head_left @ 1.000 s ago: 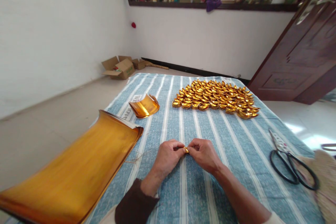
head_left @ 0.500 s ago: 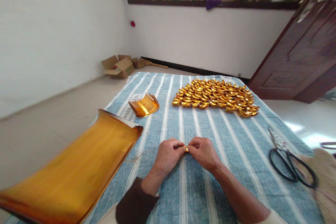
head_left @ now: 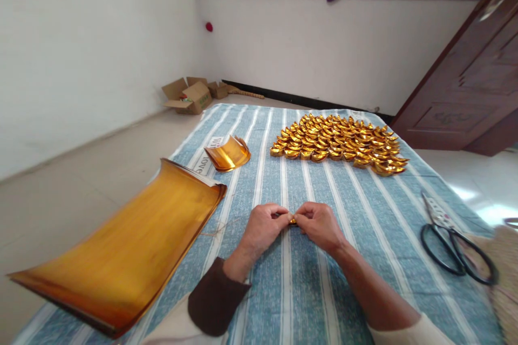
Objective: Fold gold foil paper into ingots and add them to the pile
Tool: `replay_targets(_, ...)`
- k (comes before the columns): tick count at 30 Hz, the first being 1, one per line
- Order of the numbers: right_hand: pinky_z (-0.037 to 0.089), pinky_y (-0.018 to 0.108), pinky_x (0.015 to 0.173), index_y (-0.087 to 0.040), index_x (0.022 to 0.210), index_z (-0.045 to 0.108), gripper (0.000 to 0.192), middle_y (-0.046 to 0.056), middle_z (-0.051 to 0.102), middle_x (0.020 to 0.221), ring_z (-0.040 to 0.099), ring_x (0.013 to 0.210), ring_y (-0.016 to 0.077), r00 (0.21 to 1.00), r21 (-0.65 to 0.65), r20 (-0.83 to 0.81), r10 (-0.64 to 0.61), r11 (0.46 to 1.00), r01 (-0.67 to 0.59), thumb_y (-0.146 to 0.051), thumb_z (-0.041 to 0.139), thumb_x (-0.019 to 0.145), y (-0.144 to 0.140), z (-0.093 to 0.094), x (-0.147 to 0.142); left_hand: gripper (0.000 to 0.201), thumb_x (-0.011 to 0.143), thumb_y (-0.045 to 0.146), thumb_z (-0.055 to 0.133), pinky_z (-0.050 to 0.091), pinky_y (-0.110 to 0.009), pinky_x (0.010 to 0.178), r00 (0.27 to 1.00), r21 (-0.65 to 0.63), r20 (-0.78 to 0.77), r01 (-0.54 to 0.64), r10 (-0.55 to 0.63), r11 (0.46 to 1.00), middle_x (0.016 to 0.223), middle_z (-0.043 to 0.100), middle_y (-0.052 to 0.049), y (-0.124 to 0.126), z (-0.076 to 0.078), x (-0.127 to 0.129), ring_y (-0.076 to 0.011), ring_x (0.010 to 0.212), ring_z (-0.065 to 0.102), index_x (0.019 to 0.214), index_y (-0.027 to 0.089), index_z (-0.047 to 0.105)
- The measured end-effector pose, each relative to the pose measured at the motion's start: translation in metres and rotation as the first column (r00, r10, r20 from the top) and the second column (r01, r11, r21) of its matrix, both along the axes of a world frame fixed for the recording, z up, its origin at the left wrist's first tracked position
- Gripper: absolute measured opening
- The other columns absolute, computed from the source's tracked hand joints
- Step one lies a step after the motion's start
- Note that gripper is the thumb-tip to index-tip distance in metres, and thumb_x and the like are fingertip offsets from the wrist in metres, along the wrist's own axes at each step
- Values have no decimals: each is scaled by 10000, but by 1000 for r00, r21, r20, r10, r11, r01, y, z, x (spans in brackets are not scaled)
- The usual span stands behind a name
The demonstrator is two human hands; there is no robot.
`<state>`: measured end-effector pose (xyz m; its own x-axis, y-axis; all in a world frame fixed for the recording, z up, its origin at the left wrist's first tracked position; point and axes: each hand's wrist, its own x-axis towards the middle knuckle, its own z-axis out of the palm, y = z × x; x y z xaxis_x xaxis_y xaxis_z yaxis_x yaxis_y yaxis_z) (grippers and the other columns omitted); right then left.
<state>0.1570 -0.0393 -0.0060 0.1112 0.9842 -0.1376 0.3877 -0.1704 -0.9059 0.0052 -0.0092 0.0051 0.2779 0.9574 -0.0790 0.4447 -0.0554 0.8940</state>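
Striped blue cloth bare around the hands; stack of gold foil sheets overhanging its left edge, small curled foil stack and rows of folded gold ingots at far end, black scissors near right edge. Left hand and right hand curled nearly closed, fingertips meeting, pinching small gold foil piece between them, mostly hidden, probably half-folded. Both forearms angled inward, wrists low over cloth centre.

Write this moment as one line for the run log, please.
left hand + right hand: pinch small gold foil piece | over blue striped cloth | black scissors right
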Motion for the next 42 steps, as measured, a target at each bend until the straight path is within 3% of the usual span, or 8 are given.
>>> replay_targets(10, 313, 175, 353, -155, 612, 606, 105, -47, 550, 417, 427, 327, 60, 972, -162, -215, -97, 985, 63, -227, 611, 689, 2, 12, 4, 227, 696, 323, 639, 387, -226, 501, 988, -213, 143, -29, 61, 977, 560, 638, 1, -1, 12, -2, -120, 519, 528, 794, 151, 750)
replay_targets(20, 283, 177, 325, -162, 559, 572, 308, -24, 556, 403, 415, 300, 58, 920, -170, -385, -80, 985, 14, -411, 634, 729, 3, 12, 9, 281, 756, 384, 604, 346, -209, 452, 976, -265, 204, -21, 77, 964, 484, 571, 3, 0, 12, -3, -91, 445, 472, 699, 129, 707)
replay_targets(31, 290, 188, 348, -172, 578, 543, 435, -22, 575, 438, 437, 316, 61, 897, -136, -441, -35, 990, -28, -566, 634, 737, 1, 9, 10, 265, 775, 360, 626, 342, -190, 427, 922, -388, 328, -66, 204, 919, 465, 562, 13, 2, 6, -4, -65, 394, 462, 644, 130, 640)
replay_targets(37, 280, 184, 347, -157, 652, 588, 392, -30, 578, 450, 434, 320, 58, 876, -129, -481, -46, 991, -19, -536, 650, 729, 1, 7, 9, 258, 797, 338, 630, 362, -180, 426, 912, -398, 348, -66, 217, 915, 475, 573, 9, 1, 6, -4, -62, 393, 476, 655, 123, 647)
replay_targets(42, 283, 177, 338, -124, 779, 651, 420, -28, 583, 448, 432, 310, 59, 848, -147, -524, -74, 989, -4, -541, 649, 724, 3, 5, 10, 236, 851, 288, 605, 431, -168, 442, 873, -476, 413, -35, 258, 879, 543, 612, -17, 1, 5, -3, -72, 443, 537, 728, 95, 663)
